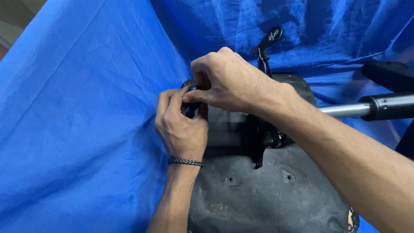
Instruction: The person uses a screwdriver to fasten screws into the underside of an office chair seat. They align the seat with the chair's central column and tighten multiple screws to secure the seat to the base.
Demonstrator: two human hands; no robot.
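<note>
Crinkled blue fabric sheet fills most of the frame, draped as backdrop behind and under everything. Dark grey coarse-woven bag sits lower centre to lower right, scuffed, with two small rivet holes on its face. Silver metal tube with black rubber grip runs in from the right edge, mid-height, just behind the right forearm. Black plastic lever with a flat oval head sticks up at upper centre, above the bag's top edge. Right hand reaches across from the lower right; left hand comes up from the bottom centre, braided dark bracelet on its wrist. Both sets of fingers are closed, pinching a small round black part at the bag's upper left corner, centre of the frame. Part is mostly covered, can't tell its shape further.
</note>
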